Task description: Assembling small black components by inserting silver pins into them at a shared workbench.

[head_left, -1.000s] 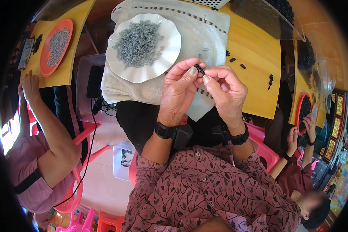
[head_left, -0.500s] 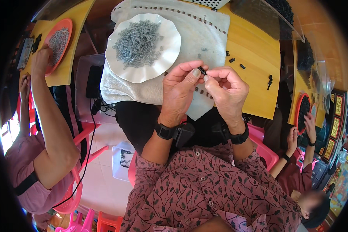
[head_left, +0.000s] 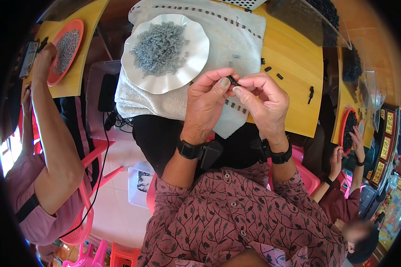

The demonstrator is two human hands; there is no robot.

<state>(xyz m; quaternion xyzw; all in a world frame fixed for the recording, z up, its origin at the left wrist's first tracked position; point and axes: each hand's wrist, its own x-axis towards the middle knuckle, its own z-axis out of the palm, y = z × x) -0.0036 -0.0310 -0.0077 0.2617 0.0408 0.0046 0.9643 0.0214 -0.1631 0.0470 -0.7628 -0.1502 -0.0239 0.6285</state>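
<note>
A small black part point(head_left: 233, 80) is held just beyond the lower right of the white plate point(head_left: 197, 49), above the towel point(head_left: 236, 42) on which that plate is set. It is pinched between the thumb and fingers of the left hand point(head_left: 207, 100), whose place beside the plate is almost unchanged. The right hand point(head_left: 268, 103), farther to the plate's right, has been shifted slightly outward since half a second ago; its thumb and forefinger are kept close together at the part's end, but whether the part is gripped by them cannot be told. The heap of small grey coiled pieces point(head_left: 158, 49) is left as it was on the plate. To the plate's right, loose black pieces point(head_left: 280, 76) are likewise unmoved on the yellow table point(head_left: 294, 111). Well left of the plate, a co-worker's hand point(head_left: 45, 60) has been carried to the left side of an orange dish point(head_left: 55, 81).
</note>
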